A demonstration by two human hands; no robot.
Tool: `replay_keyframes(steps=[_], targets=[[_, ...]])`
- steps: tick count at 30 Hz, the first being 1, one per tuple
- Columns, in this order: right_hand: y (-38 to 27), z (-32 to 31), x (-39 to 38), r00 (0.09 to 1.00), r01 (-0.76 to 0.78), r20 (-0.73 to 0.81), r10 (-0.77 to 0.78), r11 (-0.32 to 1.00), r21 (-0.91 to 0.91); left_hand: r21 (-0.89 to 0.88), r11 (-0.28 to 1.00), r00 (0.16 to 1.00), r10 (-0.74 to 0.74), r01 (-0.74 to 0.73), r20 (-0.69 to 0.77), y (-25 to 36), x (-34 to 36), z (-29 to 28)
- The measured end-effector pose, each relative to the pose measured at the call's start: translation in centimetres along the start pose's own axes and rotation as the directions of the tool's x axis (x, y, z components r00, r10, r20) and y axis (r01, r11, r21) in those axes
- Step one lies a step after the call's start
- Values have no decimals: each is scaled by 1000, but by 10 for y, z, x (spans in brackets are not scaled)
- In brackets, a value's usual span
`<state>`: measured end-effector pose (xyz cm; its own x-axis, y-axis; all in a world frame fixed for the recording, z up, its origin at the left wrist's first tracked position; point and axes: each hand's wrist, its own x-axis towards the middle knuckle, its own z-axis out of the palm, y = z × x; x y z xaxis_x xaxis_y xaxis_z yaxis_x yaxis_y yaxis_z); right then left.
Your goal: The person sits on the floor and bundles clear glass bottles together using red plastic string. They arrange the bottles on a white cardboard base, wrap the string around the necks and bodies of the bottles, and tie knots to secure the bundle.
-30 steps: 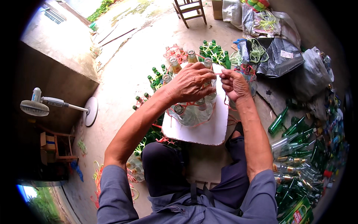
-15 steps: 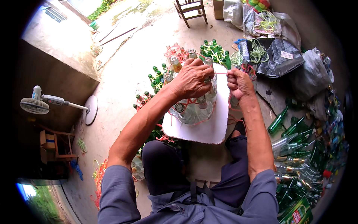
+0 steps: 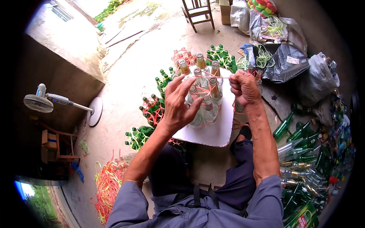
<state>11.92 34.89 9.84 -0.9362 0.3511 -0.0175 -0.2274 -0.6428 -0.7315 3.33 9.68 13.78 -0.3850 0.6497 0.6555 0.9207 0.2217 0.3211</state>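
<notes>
A cluster of clear glass bottles (image 3: 208,111) stands upright on a white board (image 3: 213,137) in front of me, with red plastic string (image 3: 218,77) wound about the necks and lower down around the bodies. My right hand (image 3: 246,88) is closed in a fist on that string, at the cluster's right side. From the fist the string runs taut leftward to the bottle necks. At the left of the cluster, my left hand (image 3: 178,102) has its fingers spread and holds nothing. It hides part of the bottles behind it.
Tied bundles of green bottles (image 3: 153,110) stand on the floor left of and behind the board. A heap of loose bottles (image 3: 300,152) lies at the right. Red and yellow string (image 3: 110,184) is piled at lower left, below a standing fan (image 3: 94,111). A wooden chair (image 3: 198,16) stands far off.
My left hand has come off the bottle tops, moving left and toward me, and its fingers have opened. My right hand keeps its grip on the string, nearly in place.
</notes>
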Motion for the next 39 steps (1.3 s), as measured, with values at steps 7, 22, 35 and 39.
replay_keyframes(steps=[7, 22, 35, 39], targets=[[5, 19, -3, 1000, 17, 19, -16, 999, -48, 16, 934, 924, -352, 358, -151, 3, -62, 12], [8, 50, -52, 995, 96, 69, -76, 935, -341, -295, 789, 839, -477, 539, 261, -43, -53, -20], [39, 71, -116, 974, 132, 225, 35, 717, -685, -367, 575, 667, -714, 732, 213, -95, -53, -33], [34, 69, -117, 979, 88, 191, 66, 710, -698, -318, 639, 704, -693, 700, 155, -94, -55, -38]])
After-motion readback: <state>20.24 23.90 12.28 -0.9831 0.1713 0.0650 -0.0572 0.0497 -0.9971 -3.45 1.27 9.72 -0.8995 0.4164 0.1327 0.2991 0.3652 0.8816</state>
